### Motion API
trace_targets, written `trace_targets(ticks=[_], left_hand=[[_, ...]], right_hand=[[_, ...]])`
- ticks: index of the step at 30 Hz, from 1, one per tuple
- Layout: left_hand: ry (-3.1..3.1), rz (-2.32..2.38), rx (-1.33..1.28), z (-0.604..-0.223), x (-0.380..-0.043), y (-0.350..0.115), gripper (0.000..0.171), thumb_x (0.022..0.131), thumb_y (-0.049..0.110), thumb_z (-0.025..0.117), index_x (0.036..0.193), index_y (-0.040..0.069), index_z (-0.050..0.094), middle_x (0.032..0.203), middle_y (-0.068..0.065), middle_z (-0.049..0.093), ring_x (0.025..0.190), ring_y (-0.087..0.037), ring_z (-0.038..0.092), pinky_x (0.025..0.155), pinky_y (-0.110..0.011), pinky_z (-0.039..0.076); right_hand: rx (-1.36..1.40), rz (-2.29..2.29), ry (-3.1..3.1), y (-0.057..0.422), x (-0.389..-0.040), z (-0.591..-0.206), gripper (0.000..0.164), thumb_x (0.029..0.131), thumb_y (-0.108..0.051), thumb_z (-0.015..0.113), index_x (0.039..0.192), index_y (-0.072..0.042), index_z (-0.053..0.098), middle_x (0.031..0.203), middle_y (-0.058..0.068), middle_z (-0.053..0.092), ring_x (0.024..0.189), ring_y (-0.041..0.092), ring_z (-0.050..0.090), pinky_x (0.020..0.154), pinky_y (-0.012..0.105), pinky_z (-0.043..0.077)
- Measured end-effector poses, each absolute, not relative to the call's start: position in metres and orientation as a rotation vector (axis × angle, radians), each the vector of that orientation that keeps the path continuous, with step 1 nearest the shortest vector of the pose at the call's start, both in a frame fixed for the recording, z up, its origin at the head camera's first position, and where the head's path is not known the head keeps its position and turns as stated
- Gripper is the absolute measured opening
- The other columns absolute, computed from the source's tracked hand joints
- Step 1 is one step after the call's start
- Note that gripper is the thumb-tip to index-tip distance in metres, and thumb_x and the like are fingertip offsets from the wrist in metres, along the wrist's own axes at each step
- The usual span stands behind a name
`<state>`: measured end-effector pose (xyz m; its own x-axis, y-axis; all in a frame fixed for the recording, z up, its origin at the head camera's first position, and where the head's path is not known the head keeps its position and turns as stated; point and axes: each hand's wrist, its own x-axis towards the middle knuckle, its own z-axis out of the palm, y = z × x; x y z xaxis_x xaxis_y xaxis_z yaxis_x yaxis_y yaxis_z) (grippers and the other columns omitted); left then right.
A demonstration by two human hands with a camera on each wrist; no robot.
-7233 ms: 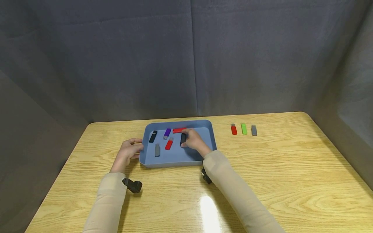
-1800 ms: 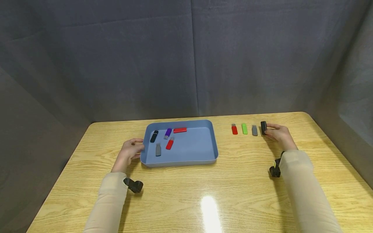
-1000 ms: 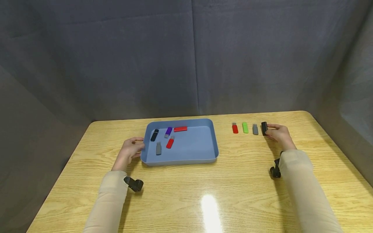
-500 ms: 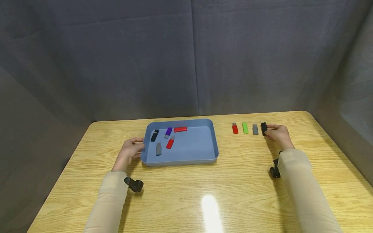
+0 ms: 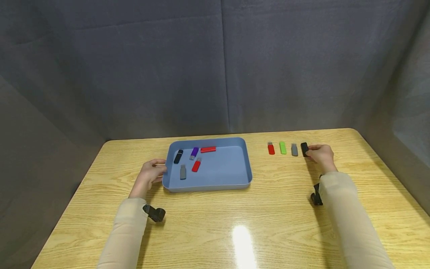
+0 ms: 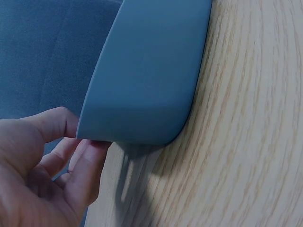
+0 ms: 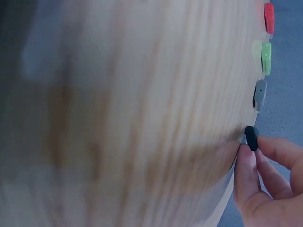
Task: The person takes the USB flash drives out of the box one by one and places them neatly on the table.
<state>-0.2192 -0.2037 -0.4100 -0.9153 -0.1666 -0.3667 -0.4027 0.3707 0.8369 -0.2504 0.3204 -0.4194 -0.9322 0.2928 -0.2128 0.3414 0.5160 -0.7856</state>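
In the head view my right hand (image 5: 321,155) pinches a black USB stick (image 5: 304,149) by its right side, at the right end of a row on the table. The right wrist view shows thumb and fingertips on the black stick (image 7: 251,137), low at the tabletop. To its left lie a grey USB stick (image 5: 294,150), a green one (image 5: 283,148) and a red one (image 5: 271,148). My left hand (image 5: 150,174) holds the left wall of a blue tray (image 5: 228,186); the left wrist view has its fingertips at the tray's corner (image 6: 137,109).
Inside the tray lie a black capped stick (image 5: 178,156), a purple one (image 5: 194,153), a grey one (image 5: 183,172) and two red ones, one crosswise (image 5: 208,149). A dark curtain (image 5: 168,74) stands behind the wooden table (image 5: 215,224).
My right hand took the black stick from the tray to the right end of the row. Over the last second the stick tipped down flatter. My left hand has stayed at the tray.
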Motion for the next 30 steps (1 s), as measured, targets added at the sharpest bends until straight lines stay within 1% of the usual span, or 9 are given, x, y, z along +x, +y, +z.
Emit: trace_targets(ticks=[10, 17, 19, 21, 23, 25, 26, 28, 30], left_hand=[[2.408, 1.568, -0.529, -0.4095, -0.2191, -0.2033, 0.047, 0.087, 0.007, 0.054, 0.133, 0.001, 0.05, 0.12, -0.019, 0.06, 0.087, -0.012, 0.061, 0.072, -0.023, 0.053], [2.405, 1.57, -0.528, -0.4094, -0.2189, -0.2034, 0.048, 0.086, 0.007, 0.055, 0.133, 0.001, 0.05, 0.117, -0.017, 0.061, 0.089, -0.013, 0.061, 0.072, -0.023, 0.053], [2.402, 1.572, -0.524, -0.4091, -0.2192, -0.2037, 0.048, 0.086, 0.007, 0.055, 0.134, 0.001, 0.05, 0.118, -0.017, 0.06, 0.089, -0.013, 0.061, 0.073, -0.024, 0.053], [2.401, 1.571, -0.52, -0.4084, -0.2197, -0.2037, 0.049, 0.086, 0.008, 0.054, 0.134, 0.001, 0.049, 0.119, -0.017, 0.06, 0.089, -0.013, 0.061, 0.073, -0.024, 0.053], [2.397, 1.572, -0.518, -0.4081, -0.2199, -0.2037, 0.049, 0.086, 0.008, 0.054, 0.135, 0.001, 0.049, 0.12, -0.018, 0.059, 0.09, -0.013, 0.061, 0.074, -0.024, 0.053], [2.398, 1.568, -0.519, -0.4077, -0.2199, -0.2036, 0.049, 0.087, 0.008, 0.054, 0.135, 0.001, 0.049, 0.121, -0.018, 0.059, 0.091, -0.014, 0.061, 0.074, -0.024, 0.053], [2.399, 1.569, -0.519, -0.4077, -0.2201, -0.2036, 0.049, 0.086, 0.008, 0.054, 0.135, 0.001, 0.049, 0.122, -0.018, 0.058, 0.091, -0.014, 0.061, 0.074, -0.024, 0.053], [2.398, 1.572, -0.517, -0.408, -0.2201, -0.2039, 0.049, 0.086, 0.007, 0.054, 0.134, 0.001, 0.049, 0.122, -0.019, 0.058, 0.093, -0.015, 0.061, 0.075, -0.025, 0.054], [2.398, 1.575, -0.511, -0.4083, -0.2199, -0.2041, 0.049, 0.086, 0.007, 0.054, 0.134, 0.0, 0.049, 0.123, -0.02, 0.058, 0.093, -0.016, 0.062, 0.076, -0.026, 0.054]], right_hand=[[0.616, -1.388, 2.683, 0.3182, -0.2487, -0.418, 0.043, 0.09, -0.007, 0.055, 0.128, 0.013, 0.052, 0.122, 0.029, 0.057, 0.056, -0.009, 0.05, 0.059, 0.011, 0.047], [0.628, -1.369, 2.704, 0.3183, -0.2493, -0.4175, 0.042, 0.089, -0.007, 0.057, 0.126, 0.013, 0.054, 0.087, 0.007, 0.065, 0.057, -0.005, 0.053, 0.06, 0.014, 0.048], [0.619, -1.342, 2.73, 0.3182, -0.2491, -0.4177, 0.041, 0.089, -0.008, 0.057, 0.125, 0.012, 0.055, 0.089, 0.017, 0.067, 0.067, 0.006, 0.061, 0.068, 0.022, 0.051], [0.612, -1.321, 2.751, 0.3181, -0.2488, -0.4175, 0.041, 0.09, -0.01, 0.057, 0.125, 0.012, 0.055, 0.107, 0.028, 0.064, 0.087, 0.024, 0.064, 0.082, 0.034, 0.053], [0.607, -1.305, 2.763, 0.3183, -0.2484, -0.4179, 0.042, 0.09, -0.011, 0.056, 0.125, 0.012, 0.055, 0.128, 0.031, 0.054, 0.109, 0.039, 0.056, 0.095, 0.045, 0.047], [0.612, -1.319, 2.75, 0.3188, -0.248, -0.418, 0.042, 0.091, -0.011, 0.055, 0.126, 0.012, 0.054, 0.134, 0.032, 0.049, 0.121, 0.044, 0.046, 0.104, 0.049, 0.041], [0.618, -1.323, 2.747, 0.3192, -0.2478, -0.4181, 0.042, 0.091, -0.011, 0.056, 0.126, 0.012, 0.054, 0.134, 0.031, 0.05, 0.121, 0.043, 0.047, 0.103, 0.048, 0.042], [0.625, -1.32, 2.746, 0.3199, -0.2477, -0.4183, 0.041, 0.091, -0.011, 0.056, 0.126, 0.011, 0.055, 0.123, 0.029, 0.058, 0.107, 0.037, 0.056, 0.093, 0.041, 0.049], [0.627, -1.341, 2.73, 0.321, -0.2477, -0.4182, 0.041, 0.091, -0.011, 0.057, 0.125, 0.011, 0.056, 0.098, 0.02, 0.067, 0.087, 0.021, 0.062, 0.08, 0.028, 0.052]])
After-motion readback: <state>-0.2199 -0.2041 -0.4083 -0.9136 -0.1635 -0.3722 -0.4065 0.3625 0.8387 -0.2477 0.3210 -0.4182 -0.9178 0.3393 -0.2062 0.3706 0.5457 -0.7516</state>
